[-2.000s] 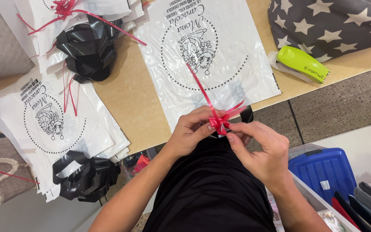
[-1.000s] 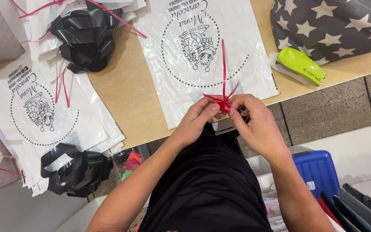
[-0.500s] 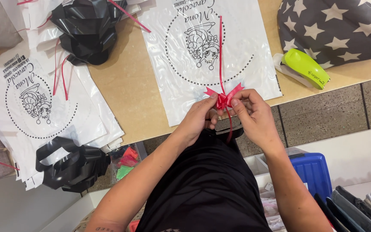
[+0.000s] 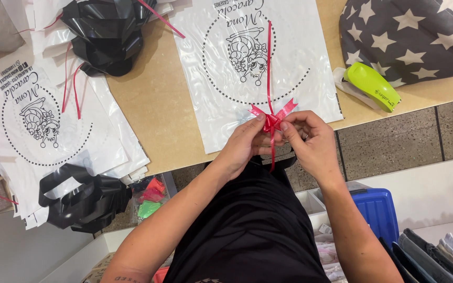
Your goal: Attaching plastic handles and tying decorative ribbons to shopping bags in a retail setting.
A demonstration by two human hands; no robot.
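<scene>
over a tan table (image 4: pixel 153 105), both hands, left (image 4: pixel 245 144) and right (image 4: pixel 310 141), are pinching a red bow (image 4: pixel 271 119), fingertips closed on it, above a white bag (image 4: pixel 211 84).

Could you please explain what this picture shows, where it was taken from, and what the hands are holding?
No machine here: a head-worn camera looks down at a person's own bare hands. The left hand and right hand pinch a small red ribbon bow, whose thin tail runs up over a white printed plastic bag on the tan tabletop. More white bags lie at the left with glossy black plastic bows. A lime green stapler sits beside grey star-patterned fabric.
</scene>
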